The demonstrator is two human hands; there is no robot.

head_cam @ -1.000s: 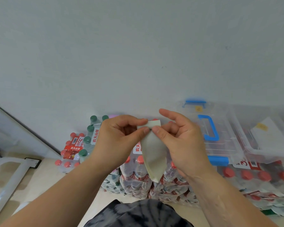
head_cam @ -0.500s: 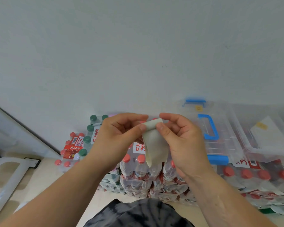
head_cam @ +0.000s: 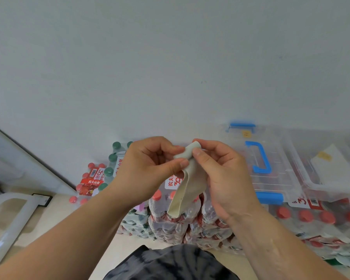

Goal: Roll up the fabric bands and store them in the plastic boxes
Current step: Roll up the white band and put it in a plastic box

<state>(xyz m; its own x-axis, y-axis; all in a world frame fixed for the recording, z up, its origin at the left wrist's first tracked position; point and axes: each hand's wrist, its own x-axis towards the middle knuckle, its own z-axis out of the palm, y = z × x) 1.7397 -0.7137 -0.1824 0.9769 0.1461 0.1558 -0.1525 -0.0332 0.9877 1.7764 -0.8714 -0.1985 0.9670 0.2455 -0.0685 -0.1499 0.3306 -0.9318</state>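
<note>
I saw two bare arms and a strip of clothing. The left forearm (head_cam: 59,239) came in from 7 o'clock, uncovered along all its visible length, and ended in the left hand (head_cam: 150,168) with a short, trimmed thumbnail. The right forearm (head_cam: 275,245) came in from 5 o'clock, equally uncovered, with faint streaks on its skin and tendons ridged at the wrist below the right hand (head_cam: 224,178). At 6 o'clock I made out a dark garment (head_cam: 170,263), black mottled with grey in a tie-dye pattern.
</note>
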